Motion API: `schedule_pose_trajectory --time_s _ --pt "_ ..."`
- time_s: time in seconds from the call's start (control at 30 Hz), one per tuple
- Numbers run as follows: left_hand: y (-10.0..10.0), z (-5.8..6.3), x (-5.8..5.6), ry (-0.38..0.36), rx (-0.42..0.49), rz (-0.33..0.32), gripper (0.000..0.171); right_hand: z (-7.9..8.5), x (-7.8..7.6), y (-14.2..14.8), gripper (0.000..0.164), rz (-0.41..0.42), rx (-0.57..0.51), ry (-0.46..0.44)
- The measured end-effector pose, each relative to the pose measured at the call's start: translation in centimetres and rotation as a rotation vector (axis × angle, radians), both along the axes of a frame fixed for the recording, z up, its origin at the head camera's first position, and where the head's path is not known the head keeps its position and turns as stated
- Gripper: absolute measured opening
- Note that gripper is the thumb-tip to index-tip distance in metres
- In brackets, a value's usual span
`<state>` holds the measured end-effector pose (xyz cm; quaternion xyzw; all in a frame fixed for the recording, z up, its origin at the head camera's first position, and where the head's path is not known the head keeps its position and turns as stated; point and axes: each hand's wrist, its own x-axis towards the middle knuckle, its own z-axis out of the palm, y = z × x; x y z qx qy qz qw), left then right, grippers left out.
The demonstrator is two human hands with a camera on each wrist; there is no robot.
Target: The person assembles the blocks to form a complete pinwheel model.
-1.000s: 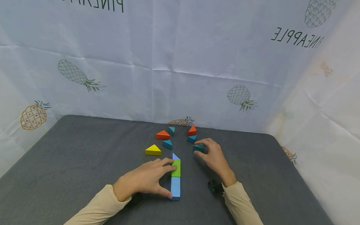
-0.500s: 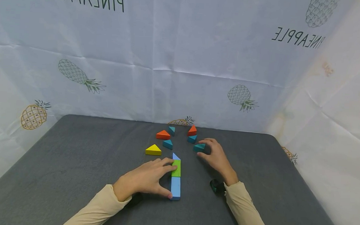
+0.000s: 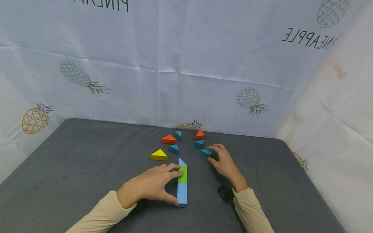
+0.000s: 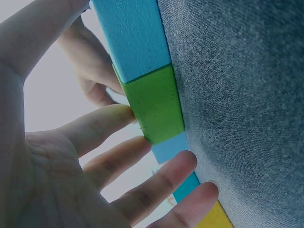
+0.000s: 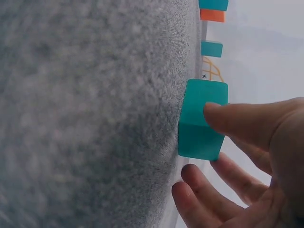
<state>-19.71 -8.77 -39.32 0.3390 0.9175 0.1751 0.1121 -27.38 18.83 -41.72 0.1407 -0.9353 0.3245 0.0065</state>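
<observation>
A light blue rectangular block (image 3: 181, 194), a green block (image 3: 183, 179) and a small periwinkle triangular block (image 3: 182, 162) lie end to end in a line on the dark table. My left hand (image 3: 150, 182) rests along the line's left side, thumb at the light blue block and fingertips on the green one, fingers mostly straight. To the right, my right hand (image 3: 225, 164) is spread loosely beside a teal triangular block (image 3: 205, 153). Its index fingertip is at the block's back edge and its thumb lies in front, apart from it. In the right wrist view the thumb overlaps the teal block (image 5: 202, 135).
Behind the line stand a yellow triangular block (image 3: 158, 155), a blue one (image 3: 174, 149), an orange one (image 3: 168, 140) and a teal one (image 3: 177, 135). Farther right are a red-orange triangle (image 3: 199, 135) and a blue one (image 3: 199, 144). A pineapple-printed curtain (image 3: 195, 54) hangs behind the table.
My right hand has shifted slightly right, and its thumb has drawn away from the teal triangular block, which stays almost in place. The left hand has not moved.
</observation>
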Motion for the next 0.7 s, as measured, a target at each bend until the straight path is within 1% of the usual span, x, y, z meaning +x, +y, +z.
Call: schedule_pose_trajectory --time_s 0.33,0.7 --pt "0.03 0.09 -0.02 0.001 -0.013 0.002 0.086 0.09 0.16 -0.32 0.034 -0.028 -0.031 0.0" --pt "0.08 0.06 0.0 0.005 -0.016 0.007 0.086 -0.01 0.22 -0.55 0.034 -0.024 -0.031 0.002"
